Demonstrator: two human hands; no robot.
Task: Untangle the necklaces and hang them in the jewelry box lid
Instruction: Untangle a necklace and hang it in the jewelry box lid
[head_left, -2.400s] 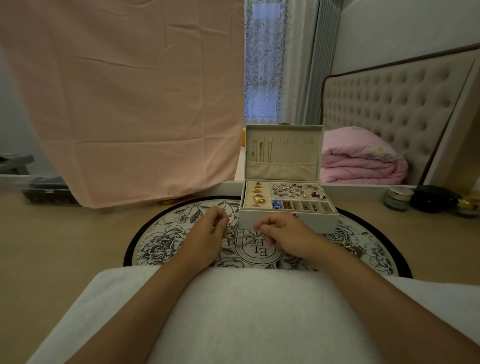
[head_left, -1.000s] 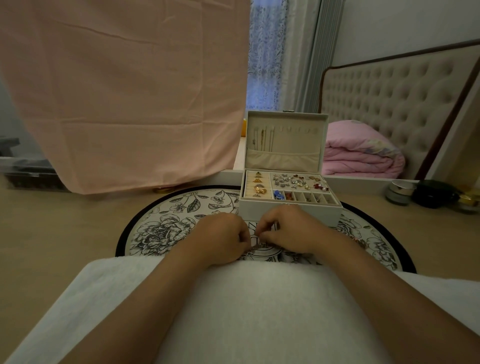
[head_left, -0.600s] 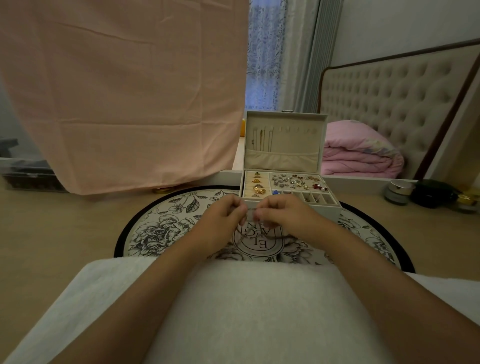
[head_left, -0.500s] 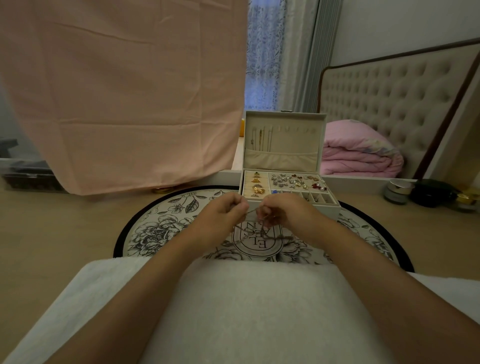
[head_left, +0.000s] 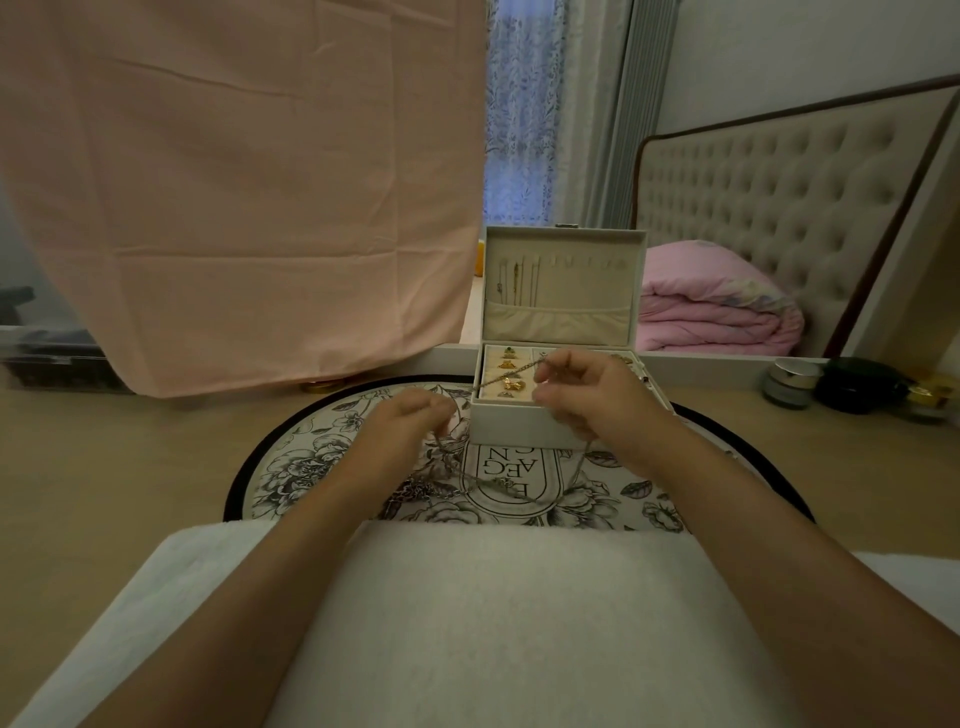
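A white jewelry box (head_left: 519, 423) stands open on a round floral mat (head_left: 306, 457). Its upright lid (head_left: 563, 286) has a few thin chains hanging at the left of its hook row. My right hand (head_left: 597, 400) is raised in front of the box tray and pinches a thin chain necklace (head_left: 498, 480). My left hand (head_left: 410, 421), lower and to the left, pinches the same chain. The chain runs taut between my hands, then loops down onto the mat, where a small tangle (head_left: 415, 491) lies.
A pink cloth (head_left: 234, 182) hangs at the left behind the mat. Small jars (head_left: 792, 382) and a dark case (head_left: 857, 384) sit on the wooden surface at the right. A white towel (head_left: 493, 623) covers my lap. A bed with a pink quilt (head_left: 717, 312) is behind.
My hands have parted: the right one rose toward the box tray, the left one stayed low. The chain lifted off the mat and is stretched between them.
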